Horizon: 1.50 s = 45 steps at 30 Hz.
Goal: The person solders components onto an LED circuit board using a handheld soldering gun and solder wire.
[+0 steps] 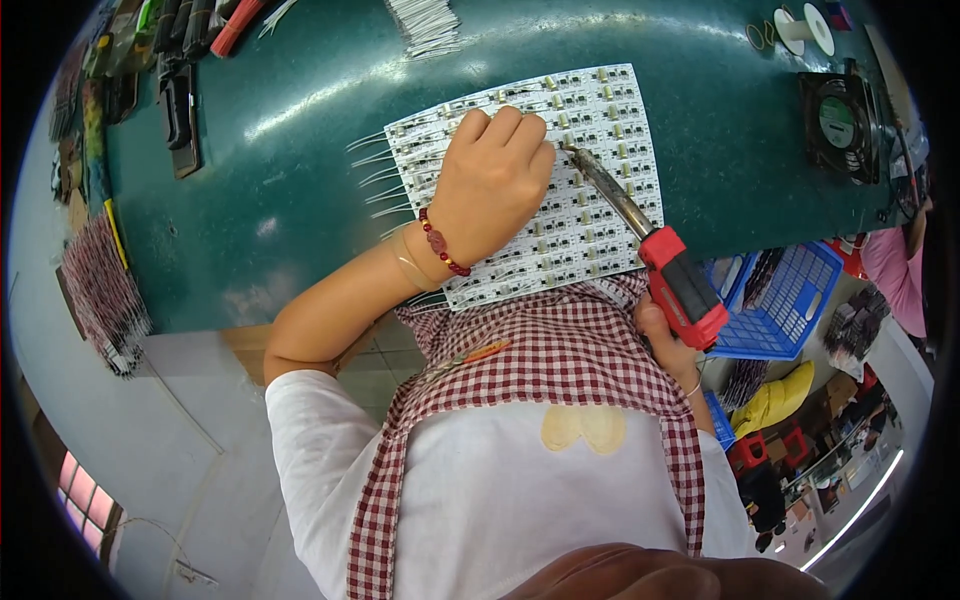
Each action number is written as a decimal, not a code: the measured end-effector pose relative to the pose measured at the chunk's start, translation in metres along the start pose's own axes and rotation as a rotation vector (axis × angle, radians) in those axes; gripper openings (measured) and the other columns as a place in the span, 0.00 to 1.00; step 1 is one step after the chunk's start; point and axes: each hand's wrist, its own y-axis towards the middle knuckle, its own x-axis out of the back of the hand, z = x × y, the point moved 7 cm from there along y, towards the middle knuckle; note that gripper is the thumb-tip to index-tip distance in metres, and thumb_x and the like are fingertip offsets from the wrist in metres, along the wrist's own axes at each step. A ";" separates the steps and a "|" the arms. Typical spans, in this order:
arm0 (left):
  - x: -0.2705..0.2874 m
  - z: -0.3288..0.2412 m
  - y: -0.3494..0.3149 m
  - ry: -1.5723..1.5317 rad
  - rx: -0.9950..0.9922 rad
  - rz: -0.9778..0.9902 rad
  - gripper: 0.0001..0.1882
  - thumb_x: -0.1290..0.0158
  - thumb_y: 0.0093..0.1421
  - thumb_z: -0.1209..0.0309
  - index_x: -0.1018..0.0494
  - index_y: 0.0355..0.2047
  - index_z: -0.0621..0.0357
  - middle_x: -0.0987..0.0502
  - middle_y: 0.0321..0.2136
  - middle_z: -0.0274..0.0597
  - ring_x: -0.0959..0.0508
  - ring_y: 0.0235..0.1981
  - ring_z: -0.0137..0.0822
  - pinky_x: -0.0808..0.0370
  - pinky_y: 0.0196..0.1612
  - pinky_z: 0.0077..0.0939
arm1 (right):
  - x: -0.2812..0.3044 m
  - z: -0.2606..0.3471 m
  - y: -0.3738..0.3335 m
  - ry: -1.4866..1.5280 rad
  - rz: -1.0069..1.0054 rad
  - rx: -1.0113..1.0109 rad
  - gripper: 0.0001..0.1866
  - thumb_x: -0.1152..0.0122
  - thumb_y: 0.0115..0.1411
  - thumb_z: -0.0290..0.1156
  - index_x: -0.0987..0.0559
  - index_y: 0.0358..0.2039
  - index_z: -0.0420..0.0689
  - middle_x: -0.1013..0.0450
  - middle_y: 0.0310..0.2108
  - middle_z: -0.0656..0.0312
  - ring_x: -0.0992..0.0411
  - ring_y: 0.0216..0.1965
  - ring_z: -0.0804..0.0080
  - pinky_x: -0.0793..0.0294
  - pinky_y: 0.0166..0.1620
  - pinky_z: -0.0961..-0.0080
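A white panel of many small circuit boards (600, 235) lies on the green table at its near edge, in front of my body. Thin white wires (378, 180) stick out from its left side. My left hand (497, 180) rests over the panel's middle with its fingers curled in a pinch; whatever is between the fingertips is hidden beneath the hand. At the right, my right hand (662, 335) grips a soldering iron (685, 290) with a red and black handle, partly covering the fingers. The iron's metal tip points up and left, to the panel just beside my left fingers.
A bundle of white wires (425, 25) lies at the far edge. A black fan (840, 125) and a white spool (805, 30) stand at right. Blue baskets (790, 305) sit below the table's right edge. Bundled dark red wires (100, 280) hang at the left edge.
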 end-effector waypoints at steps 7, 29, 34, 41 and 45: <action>0.000 -0.002 0.000 0.030 0.002 0.043 0.08 0.44 0.44 0.76 0.24 0.28 0.58 0.31 0.27 0.37 0.31 0.31 0.36 0.37 0.34 0.30 | 0.005 -0.003 -0.005 0.029 -0.032 0.029 0.10 0.34 0.56 0.30 0.20 0.36 0.39 0.23 0.28 0.62 0.26 0.28 0.74 0.26 0.35 0.76; 0.035 0.038 -0.012 -0.008 0.242 -0.078 0.11 0.41 0.49 0.76 0.26 0.34 0.54 0.27 0.36 0.35 0.28 0.40 0.39 0.34 0.42 0.35 | -0.004 0.020 0.049 0.673 -0.069 0.135 0.26 0.49 0.67 0.50 0.34 0.52 0.40 0.31 0.38 0.55 0.28 0.41 0.64 0.33 0.60 0.50; 0.028 0.096 0.004 0.147 0.279 -0.097 0.10 0.41 0.52 0.73 0.27 0.36 0.55 0.28 0.36 0.37 0.29 0.42 0.42 0.34 0.42 0.36 | -0.005 0.019 0.047 0.722 -0.007 0.151 0.26 0.50 0.67 0.50 0.34 0.51 0.40 0.30 0.36 0.55 0.27 0.39 0.65 0.33 0.60 0.50; 0.010 0.108 0.015 0.227 0.306 0.003 0.13 0.39 0.51 0.71 0.26 0.38 0.53 0.28 0.36 0.37 0.28 0.41 0.42 0.31 0.42 0.35 | -0.006 0.015 0.049 0.733 -0.019 0.128 0.26 0.48 0.66 0.51 0.34 0.51 0.41 0.30 0.35 0.57 0.28 0.37 0.67 0.34 0.60 0.51; 0.013 0.115 0.014 0.230 0.327 -0.026 0.13 0.39 0.51 0.71 0.26 0.37 0.54 0.28 0.35 0.37 0.28 0.41 0.42 0.31 0.42 0.36 | -0.007 0.016 0.052 0.727 -0.005 0.125 0.26 0.48 0.66 0.50 0.34 0.51 0.41 0.30 0.34 0.58 0.28 0.37 0.67 0.34 0.60 0.50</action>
